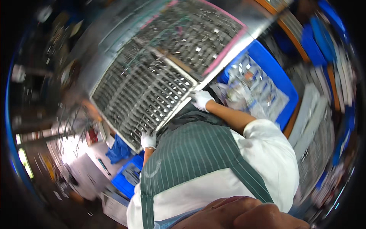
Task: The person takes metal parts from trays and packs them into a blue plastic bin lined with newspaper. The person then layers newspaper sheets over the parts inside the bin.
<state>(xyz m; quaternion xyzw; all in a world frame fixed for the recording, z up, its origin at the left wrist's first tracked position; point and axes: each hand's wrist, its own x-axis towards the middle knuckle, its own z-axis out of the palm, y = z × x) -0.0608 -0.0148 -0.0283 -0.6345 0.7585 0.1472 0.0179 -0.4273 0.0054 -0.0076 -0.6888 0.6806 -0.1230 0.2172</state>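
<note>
A white-rimmed tray (176,107) lies before me, filled with rows of small shiny metal parts. My left hand (148,139), in a white glove, grips the tray's near edge toward its left end, fingers curled over the rim. At the near right corner, my right hand (201,100), gloved the same way, holds the rim with its fingertips. Motion blurs the picture, so the exact finger positions are hard to read. Beyond this tray lies a pink-edged tray (230,49), also full of small metal pieces.
To the right stands a blue bin (288,88) with clear plastic bags (254,88) in it. A smaller blue bin (124,182) and a blue cloth (119,150) are at the lower left. A grey metal worktop (114,24) extends behind the trays. Stacked grey sheets (310,110) are at the far right.
</note>
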